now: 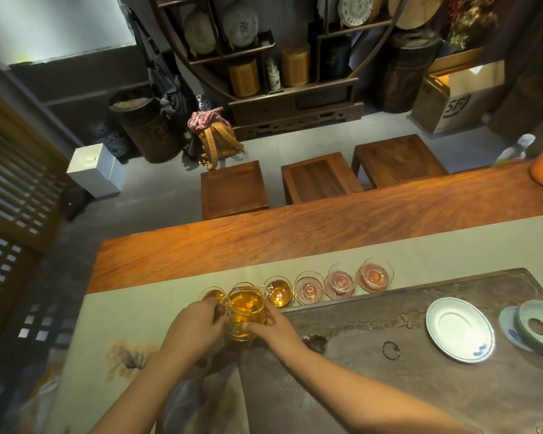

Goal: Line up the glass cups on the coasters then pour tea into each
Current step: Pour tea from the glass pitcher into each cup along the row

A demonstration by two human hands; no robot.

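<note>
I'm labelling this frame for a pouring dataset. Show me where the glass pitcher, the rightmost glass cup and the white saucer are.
glass pitcher (245,314): head view, on its tea-filled body between the hands.
rightmost glass cup (375,275): head view, on the middle of its bowl.
white saucer (438,339): head view, on its bare left rim.

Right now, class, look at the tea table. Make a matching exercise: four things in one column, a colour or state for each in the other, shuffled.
Things:
1. glass pitcher
2. rightmost cup
3. white saucer
4. metal ring

States:
A. lying on the dark tea tray
B. held by both hands, holding amber tea
C. bare, with a blue mark at its rim
D. no tea in it yet, on a pink coaster

Pairs: 1-B, 2-D, 3-C, 4-A
</note>
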